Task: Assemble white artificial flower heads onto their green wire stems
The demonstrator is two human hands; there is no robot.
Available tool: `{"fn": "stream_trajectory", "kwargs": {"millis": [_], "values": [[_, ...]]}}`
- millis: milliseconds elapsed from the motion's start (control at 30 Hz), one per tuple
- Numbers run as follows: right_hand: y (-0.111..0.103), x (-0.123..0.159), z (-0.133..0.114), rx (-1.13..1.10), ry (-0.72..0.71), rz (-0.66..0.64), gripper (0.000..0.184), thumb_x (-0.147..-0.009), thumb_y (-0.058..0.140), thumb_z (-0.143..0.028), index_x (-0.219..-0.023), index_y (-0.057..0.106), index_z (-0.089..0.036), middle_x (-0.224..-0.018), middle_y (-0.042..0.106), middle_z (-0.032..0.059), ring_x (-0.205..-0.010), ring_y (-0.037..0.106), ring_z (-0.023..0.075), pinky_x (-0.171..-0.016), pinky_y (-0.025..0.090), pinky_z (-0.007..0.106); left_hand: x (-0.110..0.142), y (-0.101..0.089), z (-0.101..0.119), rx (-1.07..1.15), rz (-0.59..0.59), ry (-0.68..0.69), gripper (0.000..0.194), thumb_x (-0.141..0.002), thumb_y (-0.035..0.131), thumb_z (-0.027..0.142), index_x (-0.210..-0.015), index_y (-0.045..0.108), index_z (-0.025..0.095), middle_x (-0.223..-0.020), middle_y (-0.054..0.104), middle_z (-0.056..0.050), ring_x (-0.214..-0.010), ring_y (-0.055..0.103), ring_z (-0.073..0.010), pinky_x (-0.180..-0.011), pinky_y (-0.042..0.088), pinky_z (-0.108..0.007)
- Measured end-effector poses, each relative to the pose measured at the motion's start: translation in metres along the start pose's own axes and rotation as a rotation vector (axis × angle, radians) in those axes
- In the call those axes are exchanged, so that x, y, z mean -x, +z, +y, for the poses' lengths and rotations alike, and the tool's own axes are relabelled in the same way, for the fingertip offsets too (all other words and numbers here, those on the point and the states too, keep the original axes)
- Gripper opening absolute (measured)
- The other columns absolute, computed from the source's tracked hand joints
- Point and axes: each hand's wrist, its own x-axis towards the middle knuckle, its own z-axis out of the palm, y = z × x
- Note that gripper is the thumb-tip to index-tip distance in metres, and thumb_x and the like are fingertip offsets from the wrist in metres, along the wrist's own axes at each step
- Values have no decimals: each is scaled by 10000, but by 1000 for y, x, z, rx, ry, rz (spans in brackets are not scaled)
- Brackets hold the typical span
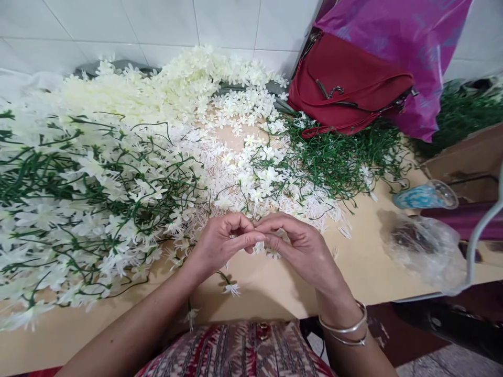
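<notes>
My left hand (226, 238) and my right hand (301, 246) meet at their fingertips over the near part of the table. Both are closed in a pinch, thumbs against forefingers; whatever lies between the tips is too small or hidden to name. Just below my left hand is a white artificial flower (231, 289) on a short green stem, and I cannot tell whether the hand touches it. Beyond my fingers lie loose white blossoms (257, 193) and thin pale stamen pieces (212, 180). A large heap of white flowers on green stems (106, 193) spreads to the left.
Cream-white petals (157, 89) are piled by the tiled wall (165, 23). Green stems (338, 162) lie at the right, under a red handbag (349, 84) and a purple bag (408, 31). A plastic cup (426, 196) and a clear plastic bag (424, 243) stand near the table's right edge.
</notes>
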Motion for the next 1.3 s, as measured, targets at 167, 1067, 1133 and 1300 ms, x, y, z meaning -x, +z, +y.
{"fn": "stream_trajectory", "kwargs": {"millis": [167,1067,1133,1300], "values": [[0,3,7,-71,54,156,97,-969,723,-221,-960,775,-303,-1033,776,14,-983,713,187,-876,548,359,-1,1,0,-6,32,10,258,-901,796,365,-757,681,184,-631,714,20,-591,610,-108,-612,445,-221],[2,-28,23,55,21,611,81,-920,715,-251,-998,707,-229,-844,642,-10,-772,578,158,-725,444,317,-5,-13,-2,-1022,331,499,107,-1016,652,204,-1114,671,166,-1092,663,-103,-994,678,-240,-846,564,-360],[2,-27,24,55,20,604,79,-923,708,-249,-1000,705,-229,-855,645,-8,-779,579,158,-723,442,315,-7,-9,-5,-1090,331,456,120,-1015,659,238,-1107,669,163,-1101,658,-116,-1034,675,-276,-875,564,-404],[9,-27,22,41,46,571,78,-899,712,-253,-974,698,-234,-845,652,-10,-774,586,161,-710,458,311,-9,-8,-8,-1107,331,418,36,-1019,639,191,-1025,674,183,-1064,679,-93,-1030,685,-268,-897,543,-410]]}}
